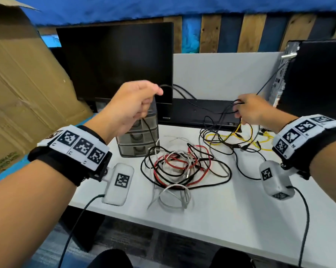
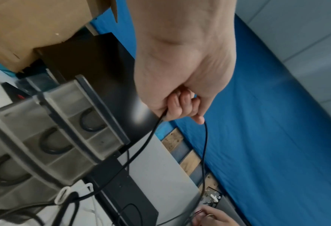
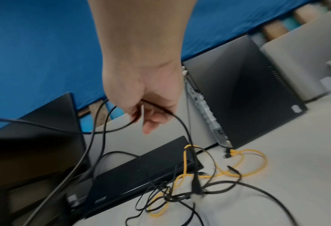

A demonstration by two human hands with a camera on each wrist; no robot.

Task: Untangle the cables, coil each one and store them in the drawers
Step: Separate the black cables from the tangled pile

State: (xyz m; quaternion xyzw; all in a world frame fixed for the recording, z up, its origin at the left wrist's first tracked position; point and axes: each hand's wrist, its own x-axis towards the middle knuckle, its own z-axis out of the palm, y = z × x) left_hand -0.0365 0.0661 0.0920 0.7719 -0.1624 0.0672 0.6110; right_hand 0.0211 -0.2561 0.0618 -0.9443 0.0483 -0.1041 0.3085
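A black cable [image 1: 184,93] hangs stretched between both raised hands. My left hand [image 1: 138,102] grips it in a fist above the grey drawer unit [image 1: 138,140]; the cable [image 2: 204,152] leaves that fist [image 2: 180,105] on both sides. My right hand [image 1: 248,110] holds several black loops [image 3: 160,109] in curled fingers [image 3: 151,120]. On the white desk [image 1: 211,219] lies a tangle of black, red [image 1: 182,163] and white [image 1: 174,196] cables. A yellow cable [image 1: 240,138] lies under the right hand, seen close as the yellow cable [image 3: 238,165].
A dark monitor [image 1: 116,62] stands behind the drawers, a flat black box [image 1: 198,113] beside it. A black computer tower [image 1: 314,78] stands at the right, a large cardboard sheet [image 1: 24,84] at the left. The drawer fronts [image 2: 54,137] appear closed.
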